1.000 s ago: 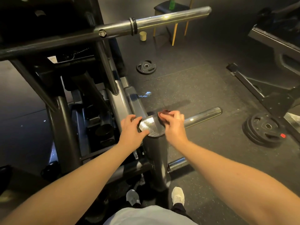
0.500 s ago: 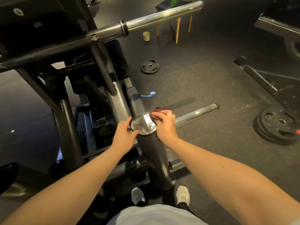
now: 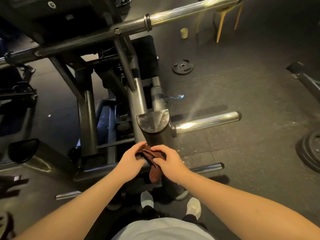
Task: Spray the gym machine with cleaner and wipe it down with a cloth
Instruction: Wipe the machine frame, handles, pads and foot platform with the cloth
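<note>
Two hands: the left hand [image 3: 129, 161] and right hand [image 3: 168, 162] are both curled around a brown cloth [image 3: 153, 160], fingers closed on it, just in front of the machine's upright post [image 3: 156, 137].
Step in hand: by the look of it, regathering or refolding the cloth between wipes.
How to do it well: bunch the cloth into a flat pad with a clean face outward, tuck in the loose tail hanging below the hands, then press it flat to the metal with one hand so the whole pad bears on the surface.
Cloth: pinched between both hands, its upper folds under the fingertips, its tail drooping toward the floor.
Post cap: the flat end cap [image 3: 153, 121] sits just above and beyond the hands, apart from them, showing pale streaks or glare; whether that is wet cleaner cannot be told.
Likely next surface: the dark side of the post directly behind the cloth, then the chrome peg [image 3: 207, 121] to the right.
Cleaner: no spray bottle can be made out.
Floor: a weight plate [image 3: 182, 66] lies well apart, beyond the machine.
</note>
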Demonstrator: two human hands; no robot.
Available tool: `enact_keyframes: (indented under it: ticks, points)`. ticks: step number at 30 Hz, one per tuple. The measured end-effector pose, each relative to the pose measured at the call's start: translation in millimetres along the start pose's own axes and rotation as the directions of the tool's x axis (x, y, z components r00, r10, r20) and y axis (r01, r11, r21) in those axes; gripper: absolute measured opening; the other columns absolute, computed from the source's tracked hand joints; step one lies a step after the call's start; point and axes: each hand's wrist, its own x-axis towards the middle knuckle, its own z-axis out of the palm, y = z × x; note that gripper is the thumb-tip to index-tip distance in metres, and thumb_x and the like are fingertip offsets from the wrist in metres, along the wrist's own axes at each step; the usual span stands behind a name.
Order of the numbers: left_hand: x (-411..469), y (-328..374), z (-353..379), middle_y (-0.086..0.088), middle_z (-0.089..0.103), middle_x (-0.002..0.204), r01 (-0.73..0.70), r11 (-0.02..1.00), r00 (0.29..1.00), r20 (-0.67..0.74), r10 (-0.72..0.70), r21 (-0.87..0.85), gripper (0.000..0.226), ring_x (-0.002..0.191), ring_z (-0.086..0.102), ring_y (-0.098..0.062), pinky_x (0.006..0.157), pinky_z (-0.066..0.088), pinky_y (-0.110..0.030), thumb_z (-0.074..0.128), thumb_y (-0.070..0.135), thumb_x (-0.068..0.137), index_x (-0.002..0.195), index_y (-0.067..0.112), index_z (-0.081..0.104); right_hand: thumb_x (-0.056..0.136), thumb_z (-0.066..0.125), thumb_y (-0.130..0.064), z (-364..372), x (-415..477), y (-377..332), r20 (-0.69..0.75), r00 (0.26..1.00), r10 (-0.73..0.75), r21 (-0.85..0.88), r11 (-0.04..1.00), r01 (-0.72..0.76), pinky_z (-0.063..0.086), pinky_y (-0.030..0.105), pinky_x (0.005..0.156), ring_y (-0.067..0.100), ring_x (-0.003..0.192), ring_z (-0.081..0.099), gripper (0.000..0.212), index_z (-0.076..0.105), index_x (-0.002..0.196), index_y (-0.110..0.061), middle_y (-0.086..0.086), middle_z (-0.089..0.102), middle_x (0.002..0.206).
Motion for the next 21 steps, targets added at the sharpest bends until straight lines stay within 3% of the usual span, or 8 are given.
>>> enact_keyframes:
  ticks: [2,4,7,10,15,18,21]
  points:
    - [-7.8,-2.7,0.8,0.012,0.065,0.127,-0.027,0.999,0.999,0.037,0.026,0.029,0.063,0.114,0.058,0.008,0.103,0.040,-0.010,0.071,-0.002,0.088,0.143,0.024,0.057,0.095,0.065,-0.005,-6.2,-4.7,-0.6,0.052,0.998,0.020,0.014,1.000,-0.020,0.051,0.024,0.101,0.003,0.111,0.064,0.039,0.067,0.126,-0.029,-0.014,0.069,0.117]
    - [-10.9,-6.2,0.5,0.014,0.071,0.115,-0.026,0.998,0.999,0.027,0.025,0.051,0.041,0.109,0.063,0.004,0.099,0.045,-0.017,0.075,0.010,0.090,0.127,0.029,0.071,0.095,0.066,-0.007,-12.0,-7.8,0.2,0.082,0.996,0.022,0.018,1.000,-0.023,0.051,0.019,0.097,0.002,0.109,0.065,0.039,0.066,0.128,-0.028,-0.012,0.069,0.117]
    - [-14.8,-2.0,-3.6,0.006,0.071,0.102,0.044,0.997,0.999,0.025,-0.046,0.066,0.006,0.098,0.066,-0.008,0.078,0.045,-0.016,0.072,0.024,0.095,0.099,0.024,0.077,0.092,0.072,-0.010,-17.5,-7.3,3.2,0.081,0.996,0.023,-0.035,0.999,-0.020,0.050,0.017,0.097,-0.001,0.109,0.065,0.043,0.064,0.130,-0.028,-0.013,0.069,0.117]
    - [-17.8,-1.0,-8.1,0.002,0.072,0.099,0.089,0.996,0.994,0.055,-0.089,0.002,0.006,0.098,0.068,-0.016,0.086,0.053,-0.027,0.067,0.025,0.097,0.095,0.022,0.073,0.089,0.077,-0.015,-19.4,-5.5,7.7,0.057,0.997,0.045,-0.054,0.998,-0.042,0.053,0.027,0.102,0.003,0.111,0.067,0.045,0.064,0.130,-0.031,-0.012,0.071,0.118]
    - [-19.6,-6.5,-20.8,0.001,0.071,0.092,0.109,0.993,0.992,0.075,-0.105,-0.052,0.007,0.092,0.067,-0.015,0.081,0.050,-0.028,0.065,0.025,0.097,0.094,0.020,0.069,0.092,0.069,-0.005,-19.2,-7.1,2.0,0.047,0.997,0.067,-0.066,0.996,-0.064,0.049,0.017,0.095,0.003,0.110,0.066,0.045,0.063,0.130,-0.028,-0.012,0.071,0.117]
    - [-22.1,-17.3,-32.5,0.003,0.068,0.085,0.105,0.992,0.991,0.093,-0.098,-0.067,0.005,0.083,0.064,-0.013,0.080,0.051,-0.030,0.069,0.024,0.093,0.091,0.020,0.068,0.092,0.060,0.003,-14.3,-6.0,-1.2,0.017,0.996,0.087,-0.126,0.988,-0.084,0.052,0.020,0.096,0.005,0.112,0.065,0.050,0.064,0.127,-0.032,-0.011,0.071,0.117]
    - [-26.7,-26.3,-46.5,-0.002,0.073,0.092,0.122,0.987,0.983,0.153,-0.105,-0.101,0.015,0.088,0.069,-0.015,0.087,0.054,-0.035,0.076,0.026,0.089,0.101,0.020,0.068,0.088,0.053,0.013,-6.5,-7.0,-4.6,-0.015,0.994,0.108,-0.152,0.982,-0.109,0.053,0.026,0.100,0.007,0.113,0.065,0.059,0.066,0.124,-0.033,-0.010,0.071,0.118]
